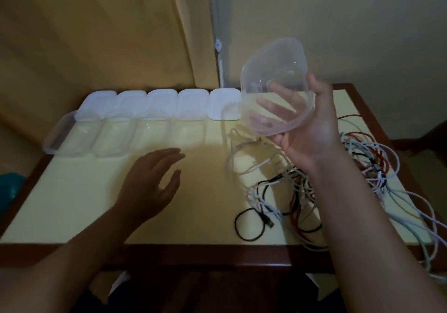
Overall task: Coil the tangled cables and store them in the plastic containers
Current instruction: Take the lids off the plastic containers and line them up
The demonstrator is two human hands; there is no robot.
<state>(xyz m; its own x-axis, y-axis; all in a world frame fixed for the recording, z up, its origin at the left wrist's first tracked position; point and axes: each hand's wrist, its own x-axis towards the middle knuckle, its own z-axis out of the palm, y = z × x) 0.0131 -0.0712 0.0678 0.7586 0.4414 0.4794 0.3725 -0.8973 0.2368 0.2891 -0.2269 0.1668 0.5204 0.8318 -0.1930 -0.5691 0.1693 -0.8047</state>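
At the far left of the worktop (72,191), a row of clear tubs (116,138) lies open, white lids (159,104) lined up behind them. Your left hand (150,182) hovers low over bare worktop, fingers spread and relaxed, holding nothing. To its right, your right hand (307,128) lifts one tub (273,80) clear of the surface, tilted mouth-down toward you, fingers curled round its rim and wall. It looks light, thin-walled and a little slick (take hold at the rim, where it is stiffest). Below and right of that hand, the cables (314,182) sprawl in one tangle of white, red and black, some trailing off the right edge. They should handle soft and springy, apt to snag; start from a free plug, such as the black lead's near the front. No brand, label or writing can be read anywhere.
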